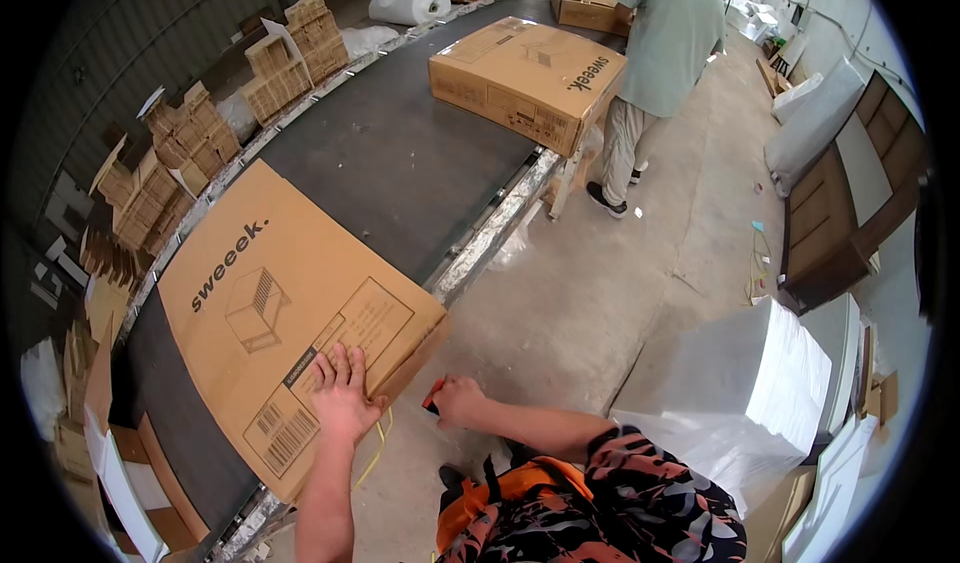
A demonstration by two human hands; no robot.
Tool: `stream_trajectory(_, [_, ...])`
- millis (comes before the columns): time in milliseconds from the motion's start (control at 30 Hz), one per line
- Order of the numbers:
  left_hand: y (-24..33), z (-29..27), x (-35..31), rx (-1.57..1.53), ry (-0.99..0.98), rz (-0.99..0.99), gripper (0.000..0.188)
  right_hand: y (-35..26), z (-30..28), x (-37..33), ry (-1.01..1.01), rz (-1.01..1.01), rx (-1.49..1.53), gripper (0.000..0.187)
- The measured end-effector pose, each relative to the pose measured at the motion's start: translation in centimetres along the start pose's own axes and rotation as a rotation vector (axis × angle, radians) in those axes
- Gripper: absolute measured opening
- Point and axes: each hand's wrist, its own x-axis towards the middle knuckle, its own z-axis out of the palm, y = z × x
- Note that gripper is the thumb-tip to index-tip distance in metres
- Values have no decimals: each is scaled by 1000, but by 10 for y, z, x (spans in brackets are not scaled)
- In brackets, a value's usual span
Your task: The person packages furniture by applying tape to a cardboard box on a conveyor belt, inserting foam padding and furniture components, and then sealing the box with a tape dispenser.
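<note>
A large flat cardboard carton [215, 368] lies on the dark belt of a conveyor [370, 178], printed on top with a line drawing and label panels. My left hand [345, 403] rests on the carton near its right edge, fingers spread and pressed against the printed top. Beyond that edge, over the floor, my right hand [462, 403] is closed around a small red and black tool [433, 396]; most of it is hidden by the fingers. A thin yellow cord [377, 455] hangs below the carton's edge next to my left wrist.
Farther along the belt sits another carton [520, 73], with a person in a grey-green shirt [672, 38] standing beside it. Bundles of folded cardboard [190, 133] line the conveyor's far side. A white wrapped stack [740, 383] and a brown panelled piece [850, 193] stand to my right.
</note>
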Motion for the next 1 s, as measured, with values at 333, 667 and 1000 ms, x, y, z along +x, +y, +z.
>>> stream_trajectory(333, [-23,1,0,33,171,128,103,-4,39,-58,375,337,223,32])
stream_trajectory(667, [-124,37,-151,-145,223,23,113,-142,-49,-87,846,106,133,51])
stream_trajectory(1000, [-122,51,-140,-272,409,64,118,-231,-132,-6,481,-4,-63,28])
